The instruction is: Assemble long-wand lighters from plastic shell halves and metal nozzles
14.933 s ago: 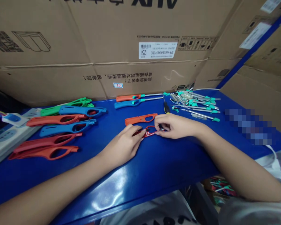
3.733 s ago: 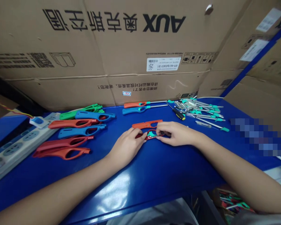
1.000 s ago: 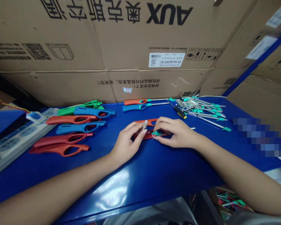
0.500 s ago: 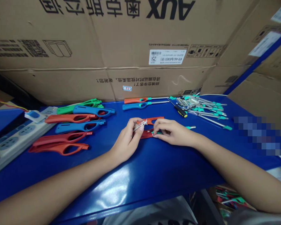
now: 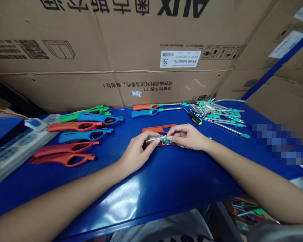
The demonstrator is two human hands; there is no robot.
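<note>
Between the thumb and fingers of my left hand (image 5: 135,150) is a clear lighter fuel tank (image 5: 153,139), held lengthwise. Its right end meets a green plastic piece (image 5: 167,141), which the closed fingertips of my right hand (image 5: 190,137) pinch. Just behind the hands lies an orange lighter casing half (image 5: 154,129). Under the tank and fingers is a red casing half, mostly covered. A metal tip shows beyond my right hand; the rest of that rod is hidden.
To the left lie several red, blue and green lighter casings (image 5: 73,137) beside a white power strip (image 5: 22,141). Two long-necked lighters (image 5: 146,113) sit at the back. At back right are a screwdriver (image 5: 195,118) and a pile of metal rods with green parts (image 5: 219,114). A cardboard wall (image 5: 86,87) stands behind.
My left hand has lowered the fuel tank and turned it nearly level, bringing its end to the green piece. My right hand has lifted the green piece slightly from the red casing half.
</note>
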